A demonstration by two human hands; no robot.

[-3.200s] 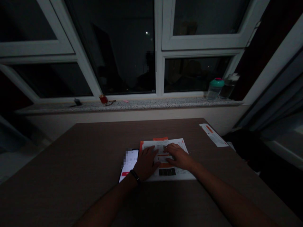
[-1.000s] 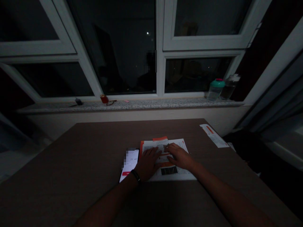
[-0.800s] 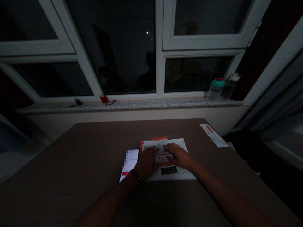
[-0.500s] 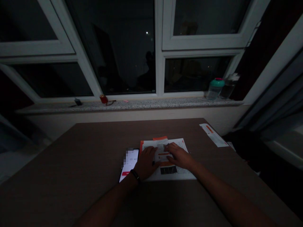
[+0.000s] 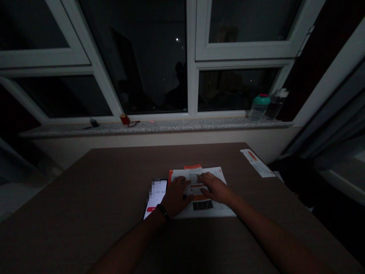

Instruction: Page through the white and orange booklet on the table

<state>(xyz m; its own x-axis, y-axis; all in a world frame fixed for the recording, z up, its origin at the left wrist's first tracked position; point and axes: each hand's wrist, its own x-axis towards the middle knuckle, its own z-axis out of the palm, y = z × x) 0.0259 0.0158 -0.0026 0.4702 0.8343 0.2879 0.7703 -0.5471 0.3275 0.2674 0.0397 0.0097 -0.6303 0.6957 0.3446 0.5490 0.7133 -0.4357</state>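
A printed sheet (image 5: 219, 210) with text, a dark picture and orange edges lies flat on the brown table (image 5: 114, 171). On top of it is a smaller folded paper (image 5: 196, 189) with orange bands. My left hand (image 5: 177, 196), a dark band at its wrist, rests on the left side of this paper with fingers stretched out. From the right, my right hand (image 5: 215, 187) lies on the same paper, fingers spread. Neither hand grips anything that I can see. A lit phone (image 5: 155, 199) lies beside my left hand, showing a timer and a red button.
A paper strip (image 5: 258, 163) lies at the table's right edge. Along the granite sill (image 5: 182, 125) stand a teal-lidded bottle (image 5: 259, 108), a clear bottle (image 5: 276, 104), a small red jar (image 5: 124, 119) and a small dark bottle (image 5: 93, 122). Behind them is a dark window.
Almost nothing differs. Both hands stay on the folded paper, with only very slight finger shifts.
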